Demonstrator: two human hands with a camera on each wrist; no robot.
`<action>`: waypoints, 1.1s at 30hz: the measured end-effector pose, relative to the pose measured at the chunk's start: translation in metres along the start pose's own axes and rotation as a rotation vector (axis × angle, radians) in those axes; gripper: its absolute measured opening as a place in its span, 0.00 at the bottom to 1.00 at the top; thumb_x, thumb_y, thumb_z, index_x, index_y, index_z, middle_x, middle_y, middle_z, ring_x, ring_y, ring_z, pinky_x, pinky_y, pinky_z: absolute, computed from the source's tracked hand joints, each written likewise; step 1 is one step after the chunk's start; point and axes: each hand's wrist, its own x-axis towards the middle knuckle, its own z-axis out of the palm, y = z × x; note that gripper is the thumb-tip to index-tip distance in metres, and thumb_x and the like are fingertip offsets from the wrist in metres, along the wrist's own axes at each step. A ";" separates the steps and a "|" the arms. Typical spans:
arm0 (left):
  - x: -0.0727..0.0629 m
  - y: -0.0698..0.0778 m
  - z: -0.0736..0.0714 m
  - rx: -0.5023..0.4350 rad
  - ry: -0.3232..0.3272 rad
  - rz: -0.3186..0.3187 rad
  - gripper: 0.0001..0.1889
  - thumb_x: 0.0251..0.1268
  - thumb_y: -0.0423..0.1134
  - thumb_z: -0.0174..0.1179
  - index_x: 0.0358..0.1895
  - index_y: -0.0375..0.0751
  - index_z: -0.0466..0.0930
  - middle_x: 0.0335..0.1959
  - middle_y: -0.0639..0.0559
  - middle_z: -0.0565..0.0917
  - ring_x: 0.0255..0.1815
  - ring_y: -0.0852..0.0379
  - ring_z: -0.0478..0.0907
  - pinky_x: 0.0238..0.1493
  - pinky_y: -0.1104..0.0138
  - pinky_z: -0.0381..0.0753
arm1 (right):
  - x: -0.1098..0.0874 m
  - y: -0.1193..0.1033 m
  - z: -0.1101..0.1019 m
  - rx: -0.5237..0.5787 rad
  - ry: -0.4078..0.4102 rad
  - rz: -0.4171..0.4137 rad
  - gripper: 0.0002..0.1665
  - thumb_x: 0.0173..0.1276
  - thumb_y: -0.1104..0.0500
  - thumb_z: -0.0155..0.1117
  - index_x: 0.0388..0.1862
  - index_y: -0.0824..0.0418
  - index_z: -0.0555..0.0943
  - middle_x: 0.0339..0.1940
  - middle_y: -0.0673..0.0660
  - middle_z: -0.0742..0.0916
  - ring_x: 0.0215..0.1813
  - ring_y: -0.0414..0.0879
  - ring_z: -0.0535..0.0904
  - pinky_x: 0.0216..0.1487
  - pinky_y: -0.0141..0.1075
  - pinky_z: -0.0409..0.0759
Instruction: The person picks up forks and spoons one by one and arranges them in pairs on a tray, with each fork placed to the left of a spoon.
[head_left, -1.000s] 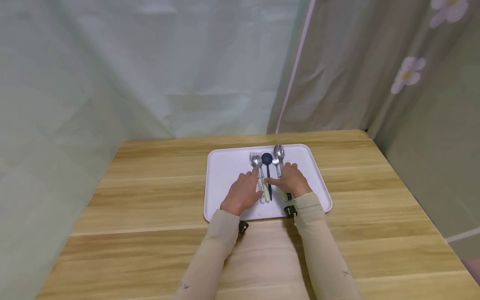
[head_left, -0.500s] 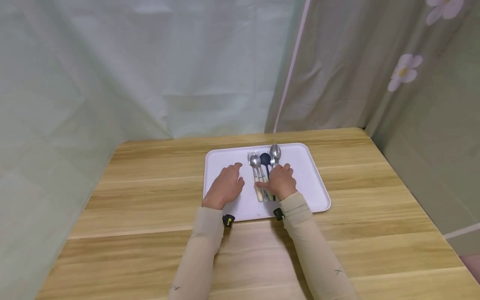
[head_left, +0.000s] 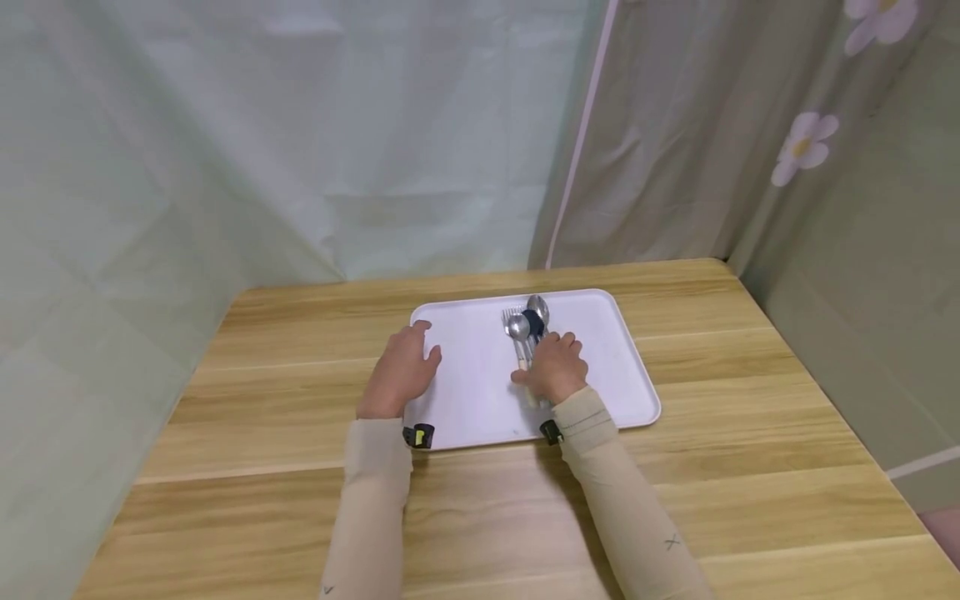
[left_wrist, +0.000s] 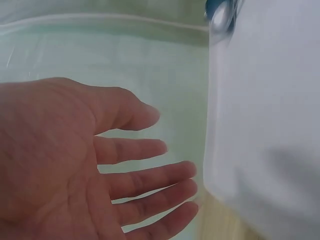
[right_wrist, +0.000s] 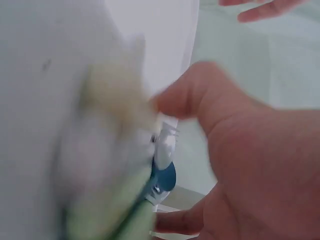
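Observation:
On a white tray [head_left: 472,375] lies a bunch of cutlery: metal forks [head_left: 511,316], a round silver spoon [head_left: 518,326], a dark spoon [head_left: 534,323] and a larger silver spoon [head_left: 537,307]. My right hand [head_left: 557,367] holds the bunch by the handles, thumb on the left side and fingers on the right. In the right wrist view, the cream and green handles [right_wrist: 100,170] are blurred beside the thumb. Fingers spread, my left hand [head_left: 401,367] is over the tray's left edge. The left wrist view shows its bare palm [left_wrist: 55,160].
A wooden table [head_left: 277,417] carries the tray and extends on both sides of it. Pale curtains [head_left: 375,150] hang behind the table, with a flowered grey-green curtain [head_left: 832,292] along the right. Dark bands with a small device sit at both wrists.
My left hand has moved left from the cutlery to the tray's left edge. My right hand has moved slightly left, and the spread cutlery is now bunched closer together.

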 end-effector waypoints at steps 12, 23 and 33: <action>-0.004 -0.020 -0.014 -0.057 -0.015 -0.050 0.30 0.80 0.42 0.45 0.76 0.28 0.56 0.73 0.28 0.67 0.74 0.34 0.66 0.72 0.43 0.69 | 0.007 0.012 -0.004 -0.024 -0.022 0.007 0.32 0.60 0.57 0.69 0.55 0.76 0.69 0.48 0.73 0.80 0.50 0.64 0.80 0.48 0.55 0.81; -0.003 -0.019 -0.016 -0.060 -0.036 -0.084 0.31 0.81 0.44 0.46 0.78 0.31 0.56 0.75 0.30 0.65 0.75 0.34 0.64 0.73 0.43 0.68 | 0.011 0.025 -0.010 0.010 -0.064 0.015 0.21 0.67 0.57 0.63 0.49 0.73 0.74 0.45 0.70 0.83 0.48 0.62 0.82 0.48 0.55 0.81; -0.006 -0.018 -0.016 -0.054 -0.070 -0.128 0.31 0.81 0.45 0.46 0.78 0.31 0.54 0.76 0.30 0.63 0.75 0.34 0.62 0.73 0.41 0.66 | 0.011 0.048 -0.028 0.103 -0.085 0.013 0.17 0.71 0.56 0.54 0.47 0.71 0.73 0.43 0.68 0.82 0.41 0.59 0.78 0.42 0.53 0.79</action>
